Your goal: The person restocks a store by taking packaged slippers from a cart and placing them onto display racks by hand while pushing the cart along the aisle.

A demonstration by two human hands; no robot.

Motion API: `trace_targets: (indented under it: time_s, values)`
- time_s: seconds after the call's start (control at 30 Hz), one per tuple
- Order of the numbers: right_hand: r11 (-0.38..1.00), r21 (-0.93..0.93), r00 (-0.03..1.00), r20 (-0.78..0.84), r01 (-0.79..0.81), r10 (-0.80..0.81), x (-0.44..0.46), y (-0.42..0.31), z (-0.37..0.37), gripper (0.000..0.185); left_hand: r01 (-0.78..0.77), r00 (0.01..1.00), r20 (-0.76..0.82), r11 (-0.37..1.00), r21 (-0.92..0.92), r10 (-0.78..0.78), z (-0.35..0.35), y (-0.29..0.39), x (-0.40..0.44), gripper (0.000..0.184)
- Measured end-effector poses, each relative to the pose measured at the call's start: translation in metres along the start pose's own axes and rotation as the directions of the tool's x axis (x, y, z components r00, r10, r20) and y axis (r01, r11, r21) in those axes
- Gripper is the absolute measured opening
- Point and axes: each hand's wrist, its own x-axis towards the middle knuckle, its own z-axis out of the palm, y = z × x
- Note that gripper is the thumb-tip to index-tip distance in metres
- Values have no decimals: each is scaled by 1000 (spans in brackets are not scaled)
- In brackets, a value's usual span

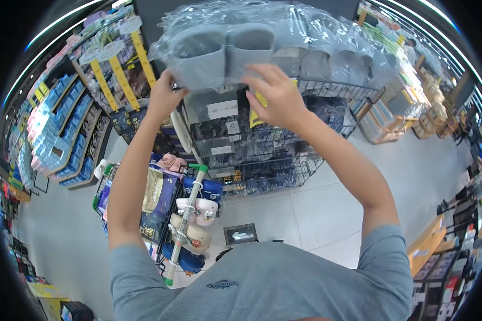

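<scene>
A pair of grey slippers (199, 58) in clear plastic sits at the top front of a wire rack, among several similar bagged pairs. At the left slipper's lower outer edge, my left hand (165, 97) is closed on it, its fingers partly hidden behind the plastic. My right hand (277, 97) is at the lower right of the pair, fingers apart and pointing left across the right slipper (250, 45). Whether its fingertips press on the plastic I cannot tell. Just below hang a white paper label (222, 109) and a yellow tag (258, 109).
The wire rack (310, 166) holds dark bagged slippers on lower tiers. A shopping cart with a green-ended handle (186, 222) stands close at my left, loaded with slippers and packages. Shelves of blue packs (72, 128) are farther left; boxed goods (391, 107) stand on the right.
</scene>
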Motion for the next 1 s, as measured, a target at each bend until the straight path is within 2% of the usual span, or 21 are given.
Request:
trace_targets:
  time_s: [0.07, 0.1, 0.17, 0.2, 0.23, 0.3, 0.37, 0.4, 0.53, 0.6, 0.63, 0.67, 0.73, 0.77, 0.8, 0.83, 0.87, 0.9, 0.93, 0.97, 1.0]
  values:
    - [980, -194, 983, -186, -33, -4, 5, 10, -20, 49, -85, 988, -138, 990, -117, 68, 3, 6, -17, 83]
    - [976, -206, 980, -196, -66, 25, 8, 16, -24, 49, -165, 960, -244, 981, -98, 137, 4, 15, -24, 91]
    - [966, -234, 939, -343, -115, 29, 16, 30, -20, 48, -279, 901, -388, 945, -172, 195, 2, 64, -23, 89]
    - [964, -234, 937, -348, -127, 39, 20, 38, -13, 48, -349, 869, -440, 911, -218, 228, 2, 79, -20, 86]
    - [965, -220, 945, -321, -145, 68, 25, 45, -4, 55, -348, 870, -437, 913, -212, 229, 6, 85, -12, 86]
    - [975, -181, 955, -288, -131, 74, 39, 45, 12, 63, -210, 850, -480, 975, 68, 217, 12, 83, 16, 82]
    - [944, -155, 930, -279, -291, 241, 54, 41, 21, 66, -191, 823, -524, 976, 105, 218, 23, 59, 42, 81]
    - [951, -139, 935, -270, -275, 231, 57, 40, 27, 66, -193, 802, -552, 974, 120, 227, 24, 54, 45, 80]
    - [932, -180, 921, -293, -316, 255, 56, 42, 40, 69, -215, 776, -577, 967, 139, 256, 27, 45, 44, 81]
    - [942, -150, 902, -366, -301, 230, 55, 39, 40, 63, -225, 784, -548, 956, 188, 292, 23, 43, 43, 79]
    - [941, -150, 887, -404, -305, 223, 59, 32, 32, 53, -266, 738, -574, 934, 238, 356, 22, 46, 44, 78]
    - [932, -168, 887, -399, -320, 233, 59, 32, 29, 53, -284, 762, -555, 943, 175, 332, 22, 49, 42, 78]
    - [934, -75, 914, -246, -349, 321, 58, 32, 26, 68, -255, 817, -509, 962, 103, 271, 18, 52, 42, 74]
    - [927, -102, 910, -258, -360, 325, 58, 32, 24, 67, -247, 826, -500, 965, 92, 260, 12, 53, 40, 74]
    - [925, -95, 910, -241, -367, 336, 57, 24, 19, 67, -225, 884, -431, 973, -55, 180, 0, 64, 34, 74]
    - [941, -148, 923, -288, -305, 254, 55, 13, 12, 70, -184, 931, -348, 963, -198, 107, -6, 70, 24, 73]
    - [949, -207, 929, -333, -237, 160, 53, 3, 8, 74, -172, 934, -346, 964, -202, 94, -6, 72, 11, 73]
    - [974, -170, 913, -402, -148, 69, 46, -11, 9, 49, -194, 872, -472, 977, -92, 129, -8, 76, -4, 71]
    - [984, -147, 897, -442, -104, 29, 35, -28, 12, 43, -200, 794, -582, 980, 20, 174, -9, 80, -20, 69]
    - [990, -125, 876, -482, -60, -8, 19, -45, 16, 38, -248, 800, -580, 965, -85, 155, -8, 81, -42, 67]
    - [993, -22, 917, -386, -116, 98, -6, -64, 26, 34, -295, 806, -576, 937, -188, 138, -4, 79, -67, 65]
